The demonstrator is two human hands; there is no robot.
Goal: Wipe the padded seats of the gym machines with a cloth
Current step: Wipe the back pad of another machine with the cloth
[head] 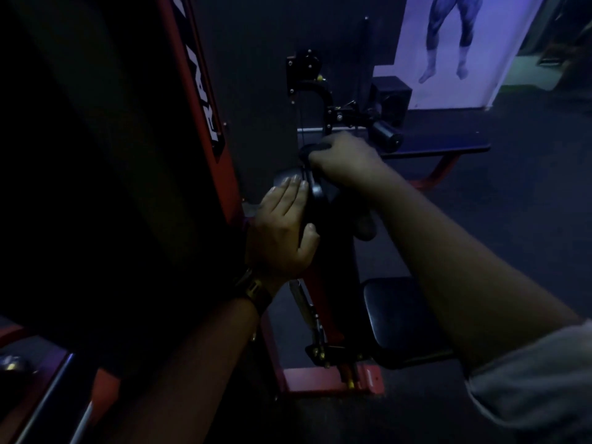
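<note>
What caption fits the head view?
Dim gym: left hand flat on a pad, right hand gripping a dark item above it.

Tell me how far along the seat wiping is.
Done: nothing shows as wiped; it's too dim. In hand: left hand lies flat on an upright dark pad, right hand grips a dark object at its top, cloth or handle unclear. Left: the black seat below and the bench behind.
</note>
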